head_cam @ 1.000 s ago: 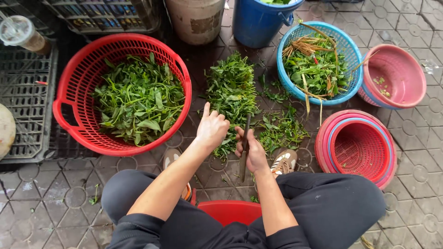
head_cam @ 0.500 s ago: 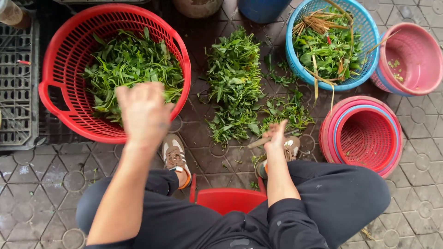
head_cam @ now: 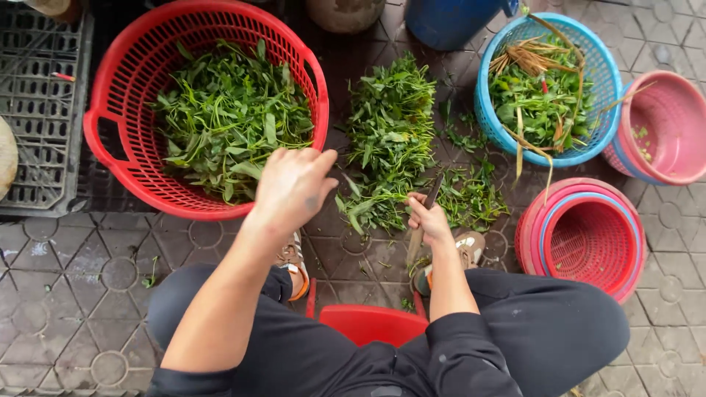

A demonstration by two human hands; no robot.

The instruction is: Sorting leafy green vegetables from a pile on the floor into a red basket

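Hovering above the near rim of the red basket, the left hand has come back from its higher reach half a second ago; its fingers curl downward, holding nothing visible. To its right lies the pile of greens on the floor. The right hand stays closed around a knife, beside the pile.

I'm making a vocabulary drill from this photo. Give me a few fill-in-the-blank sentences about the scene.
1. The right hand grips a ____.
2. The left hand hovers over the rim of the big ____ basket of greens.
3. The pile of loose leaves lies on the ____.
4. The blue basket stands beside a ____ basin.

Missing words: knife; red; floor; pink
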